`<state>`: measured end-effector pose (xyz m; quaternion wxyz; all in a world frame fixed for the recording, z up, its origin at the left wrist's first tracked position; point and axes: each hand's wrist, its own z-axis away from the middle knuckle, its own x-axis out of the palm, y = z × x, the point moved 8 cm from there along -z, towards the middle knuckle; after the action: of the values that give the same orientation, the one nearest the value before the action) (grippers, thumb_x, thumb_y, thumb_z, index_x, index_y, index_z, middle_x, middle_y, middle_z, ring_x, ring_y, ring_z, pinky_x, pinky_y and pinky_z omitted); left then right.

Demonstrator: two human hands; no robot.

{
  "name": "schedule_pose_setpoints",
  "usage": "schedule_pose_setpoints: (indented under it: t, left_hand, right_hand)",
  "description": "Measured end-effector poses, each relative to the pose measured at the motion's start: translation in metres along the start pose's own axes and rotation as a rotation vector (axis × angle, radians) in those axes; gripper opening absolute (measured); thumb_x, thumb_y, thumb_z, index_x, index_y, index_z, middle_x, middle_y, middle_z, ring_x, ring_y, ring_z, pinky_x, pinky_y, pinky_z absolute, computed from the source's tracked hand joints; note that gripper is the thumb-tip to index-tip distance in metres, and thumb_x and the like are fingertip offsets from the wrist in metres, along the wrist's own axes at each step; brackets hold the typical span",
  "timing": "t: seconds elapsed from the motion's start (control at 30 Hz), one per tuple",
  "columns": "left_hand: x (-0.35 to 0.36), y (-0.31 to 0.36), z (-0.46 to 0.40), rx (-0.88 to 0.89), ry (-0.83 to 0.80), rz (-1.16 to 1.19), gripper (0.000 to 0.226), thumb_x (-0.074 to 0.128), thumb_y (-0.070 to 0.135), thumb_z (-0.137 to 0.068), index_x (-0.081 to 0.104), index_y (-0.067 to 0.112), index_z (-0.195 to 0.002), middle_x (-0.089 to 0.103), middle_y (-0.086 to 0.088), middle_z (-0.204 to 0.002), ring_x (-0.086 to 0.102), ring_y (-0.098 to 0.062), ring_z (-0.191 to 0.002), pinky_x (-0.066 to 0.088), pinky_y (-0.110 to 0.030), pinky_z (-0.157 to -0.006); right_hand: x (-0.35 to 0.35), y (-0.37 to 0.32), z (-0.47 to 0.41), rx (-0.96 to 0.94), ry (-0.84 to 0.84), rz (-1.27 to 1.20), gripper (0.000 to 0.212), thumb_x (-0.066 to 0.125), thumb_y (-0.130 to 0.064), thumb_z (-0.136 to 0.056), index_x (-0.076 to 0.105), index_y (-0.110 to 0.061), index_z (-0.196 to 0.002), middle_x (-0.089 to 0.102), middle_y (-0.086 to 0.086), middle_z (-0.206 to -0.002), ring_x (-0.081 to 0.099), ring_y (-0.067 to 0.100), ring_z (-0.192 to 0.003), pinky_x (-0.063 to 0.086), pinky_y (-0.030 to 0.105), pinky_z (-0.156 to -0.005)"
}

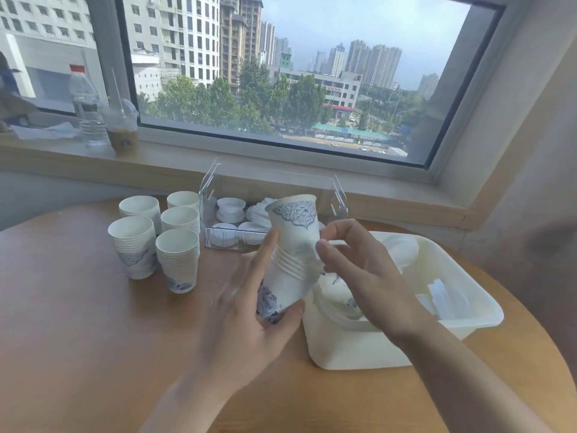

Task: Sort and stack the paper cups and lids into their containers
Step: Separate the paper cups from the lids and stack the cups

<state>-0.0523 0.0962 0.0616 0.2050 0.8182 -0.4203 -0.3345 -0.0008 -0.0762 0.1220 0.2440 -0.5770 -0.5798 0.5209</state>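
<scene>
While the left hand (249, 310) cradles a short nested stack of paper cups (292, 248) from below, thumb at its base and fingers curled up along its near side, the stack leans with its mouth tipped up and away toward the clear lid box (338, 198). Its long axis runs from the left palm diagonally up to the open rim, so the next cup has to come down along that same slant. The right hand (359, 270) sits just to the right of the stack, fingertips pinching the upper cup's wall near the rings of nested rims; whether it is seating that cup or working it loose I cannot tell. Measured from the clear lid box, the five standing cup stacks (156, 239) are to its left on the wooden table (78, 323), and the white tub (406, 339) with loose cups and lids lies in front and to the right. The right hand is nearer the tub, so it is probably the one to fetch the next cup.
</scene>
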Motion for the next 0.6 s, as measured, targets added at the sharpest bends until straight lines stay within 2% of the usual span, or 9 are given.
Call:
schedule_pose_setpoints:
  t: [0.07,0.1,0.2,0.3,0.37,0.5,0.6]
  left_hand:
    - [-0.001,0.0,0.002,0.01,0.002,-0.013,0.095,0.074,0.045,-0.086,0.025,0.039,-0.167,0.05,0.023,-0.143,0.059,-0.005,-0.127,0.054,-0.03,-0.095]
    - [-0.002,0.001,0.003,0.014,0.003,-0.021,0.094,0.074,0.045,-0.087,0.025,0.039,-0.167,0.05,0.022,-0.143,0.058,-0.003,-0.128,0.051,-0.023,-0.096]
    - [-0.004,0.002,0.003,0.01,0.01,-0.01,0.091,0.072,0.045,-0.088,0.026,0.037,-0.167,0.051,0.02,-0.142,0.056,-0.001,-0.129,0.044,-0.012,-0.099]
    - [-0.004,0.002,0.003,0.014,0.019,0.01,0.089,0.071,0.044,-0.09,0.028,0.032,-0.167,0.054,0.014,-0.145,0.053,0.0,-0.133,0.039,-0.009,-0.104]
    - [-0.004,0.001,0.002,0.009,0.016,0.02,0.089,0.071,0.044,-0.091,0.027,0.032,-0.167,0.054,0.013,-0.146,0.052,-0.001,-0.136,0.038,-0.01,-0.106]
    - [-0.006,-0.006,0.0,-0.035,0.038,0.056,0.089,0.068,0.051,-0.092,0.025,0.036,-0.168,0.049,0.022,-0.149,0.048,0.005,-0.137,0.04,-0.011,-0.105]
    - [-0.006,-0.011,-0.001,-0.046,0.052,0.074,0.089,0.068,0.053,-0.091,0.023,0.041,-0.167,0.046,0.028,-0.151,0.05,0.002,-0.138,0.047,-0.021,-0.105]
  right_hand:
    - [-0.002,-0.002,-0.002,-0.028,0.059,0.058,0.019,0.066,-0.047,-0.096,0.063,-0.028,-0.098,0.07,-0.014,-0.096,0.068,0.005,-0.089,0.05,0.019,-0.076]
    - [-0.003,-0.002,-0.003,-0.041,0.089,0.076,0.018,0.068,-0.047,-0.096,0.064,-0.032,-0.105,0.071,-0.014,-0.098,0.069,0.005,-0.09,0.051,0.019,-0.075]
    - [-0.003,-0.005,-0.002,-0.089,0.123,0.155,0.044,0.074,-0.045,-0.093,0.056,-0.046,-0.134,0.073,-0.017,-0.107,0.072,0.01,-0.099,0.056,0.022,-0.081]
    - [-0.001,-0.007,-0.002,-0.102,0.12,0.199,0.055,0.07,-0.052,-0.089,0.057,-0.046,-0.142,0.073,-0.022,-0.108,0.072,0.008,-0.1,0.056,0.02,-0.084]
    - [-0.003,-0.007,-0.001,-0.092,0.123,0.196,0.052,0.068,-0.05,-0.091,0.061,-0.042,-0.141,0.074,-0.021,-0.108,0.072,0.008,-0.099,0.055,0.019,-0.085]
    - [-0.01,-0.005,0.0,-0.063,0.123,0.186,0.031,0.069,-0.029,-0.099,0.071,-0.04,-0.129,0.077,-0.014,-0.108,0.072,0.009,-0.099,0.056,0.022,-0.086]
    - [-0.012,-0.005,0.0,-0.062,0.09,0.203,0.027,0.068,-0.018,-0.101,0.077,-0.035,-0.12,0.077,-0.016,-0.11,0.071,0.007,-0.101,0.054,0.021,-0.087]
